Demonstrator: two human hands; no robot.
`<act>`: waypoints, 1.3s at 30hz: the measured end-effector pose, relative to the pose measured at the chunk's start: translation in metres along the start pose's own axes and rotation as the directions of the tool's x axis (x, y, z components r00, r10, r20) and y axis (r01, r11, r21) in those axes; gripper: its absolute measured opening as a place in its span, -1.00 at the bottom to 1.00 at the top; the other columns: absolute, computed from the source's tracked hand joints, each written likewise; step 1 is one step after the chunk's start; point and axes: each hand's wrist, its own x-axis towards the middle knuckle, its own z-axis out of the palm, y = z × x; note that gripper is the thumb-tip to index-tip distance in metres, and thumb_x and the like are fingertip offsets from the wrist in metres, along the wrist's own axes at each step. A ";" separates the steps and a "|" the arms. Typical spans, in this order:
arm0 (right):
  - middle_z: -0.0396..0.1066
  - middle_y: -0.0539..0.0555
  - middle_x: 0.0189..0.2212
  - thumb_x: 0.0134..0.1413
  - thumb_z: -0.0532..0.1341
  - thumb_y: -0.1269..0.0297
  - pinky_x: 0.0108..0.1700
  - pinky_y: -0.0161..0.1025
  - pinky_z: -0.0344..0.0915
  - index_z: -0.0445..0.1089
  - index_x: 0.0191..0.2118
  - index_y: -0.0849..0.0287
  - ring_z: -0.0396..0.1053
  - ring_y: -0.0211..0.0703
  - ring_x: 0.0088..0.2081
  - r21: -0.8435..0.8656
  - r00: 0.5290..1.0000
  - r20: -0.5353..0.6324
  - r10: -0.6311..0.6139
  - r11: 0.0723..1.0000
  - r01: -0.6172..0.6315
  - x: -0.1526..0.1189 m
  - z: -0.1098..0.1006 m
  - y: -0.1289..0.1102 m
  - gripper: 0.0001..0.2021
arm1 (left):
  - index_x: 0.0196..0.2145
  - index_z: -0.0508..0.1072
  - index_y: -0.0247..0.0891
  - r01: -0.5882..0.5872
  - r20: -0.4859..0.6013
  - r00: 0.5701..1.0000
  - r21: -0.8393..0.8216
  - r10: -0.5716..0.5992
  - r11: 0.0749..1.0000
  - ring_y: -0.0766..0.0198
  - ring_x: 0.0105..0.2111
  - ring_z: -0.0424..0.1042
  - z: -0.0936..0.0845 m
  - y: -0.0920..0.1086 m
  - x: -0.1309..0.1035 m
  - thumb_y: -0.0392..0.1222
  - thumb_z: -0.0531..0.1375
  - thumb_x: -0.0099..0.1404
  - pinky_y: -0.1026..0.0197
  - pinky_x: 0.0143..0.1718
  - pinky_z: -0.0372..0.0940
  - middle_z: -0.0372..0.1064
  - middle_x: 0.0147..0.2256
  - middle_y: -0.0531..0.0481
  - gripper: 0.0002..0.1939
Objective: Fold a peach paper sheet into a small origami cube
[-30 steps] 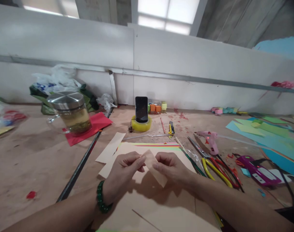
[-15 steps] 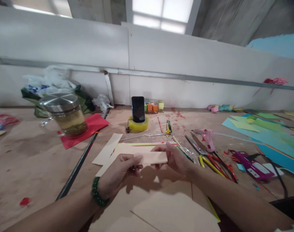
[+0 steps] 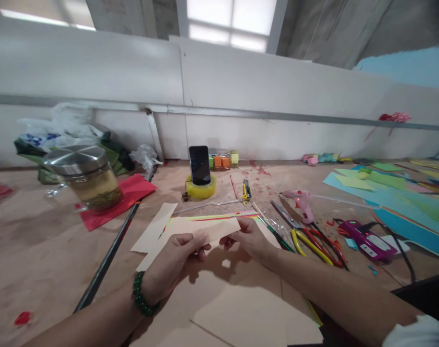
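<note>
A small pale peach paper strip (image 3: pixel 219 230) is held between my two hands above a stack of peach paper sheets (image 3: pixel 241 299). My left hand (image 3: pixel 185 253), with a green bead bracelet on the wrist, pinches the strip's left end between thumb and fingers. At the strip's right end, my right hand (image 3: pixel 246 238) grips its lower edge. The strip slants up toward the right. Longer peach strips (image 3: pixel 154 229) lie at the stack's upper left, and edges of coloured sheets show along its far side.
A lidded glass mug (image 3: pixel 92 183) stands on red paper at left. A phone (image 3: pixel 199 165) leans in a yellow tape roll (image 3: pixel 201 189). Scissors (image 3: pixel 286 214), pliers (image 3: pixel 313 246), a pink glue gun (image 3: pixel 301 202) and a purple power strip (image 3: pixel 365 241) lie at right.
The strip has tilted, its right end rising, and my right hand has shifted its grip to the strip's lower edge. The whole view has shifted slightly.
</note>
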 end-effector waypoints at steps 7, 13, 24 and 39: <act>0.40 -0.05 -0.68 -0.17 0.34 0.11 -0.56 -0.40 0.30 0.41 -0.57 0.23 0.32 -0.36 -0.65 0.014 0.998 -0.061 -0.013 1.000 0.014 0.003 0.001 0.000 -0.73 | -0.59 0.51 -0.36 0.011 0.098 0.995 0.205 -0.032 0.979 0.42 -0.71 0.24 -0.004 0.001 -0.001 0.07 0.40 -0.09 0.37 -0.66 0.19 0.30 -0.72 0.07 -0.62; 0.38 -0.06 -0.61 -0.17 0.38 0.06 -0.49 -0.40 0.32 0.44 -0.52 0.23 0.33 -0.37 -0.59 0.003 0.999 0.005 -0.046 0.999 0.046 0.002 -0.003 -0.003 -0.69 | -0.60 0.47 -0.36 0.113 0.201 0.964 0.279 -0.173 0.954 0.42 -0.68 0.30 -0.007 0.010 -0.001 0.07 0.43 -0.15 0.40 -0.65 0.14 0.39 -0.66 0.02 -0.59; 0.25 -0.05 -0.65 -0.02 0.29 0.00 -0.51 -0.39 0.18 0.28 -0.64 0.22 0.18 -0.38 -0.58 -0.177 0.980 0.178 -0.094 0.976 0.126 -0.013 0.011 -0.012 -0.59 | -0.44 0.45 -0.37 0.051 0.425 0.894 0.215 -0.140 0.975 0.44 -0.68 0.27 -0.003 -0.003 -0.005 0.28 0.28 0.09 0.38 -0.62 0.19 0.37 -0.60 0.02 -0.45; 0.28 -0.08 -0.71 -0.15 0.33 -0.10 -0.61 -0.42 0.15 0.37 -0.58 0.25 0.19 -0.41 -0.68 0.033 0.998 0.023 0.064 0.997 -0.065 0.002 0.003 -0.006 -0.56 | -0.57 0.40 -0.34 -0.038 0.370 0.925 0.309 -0.083 0.950 0.54 -0.74 0.02 -0.001 -0.001 -0.003 0.33 0.28 0.03 0.36 -0.67 -0.12 0.27 -0.69 0.10 -0.43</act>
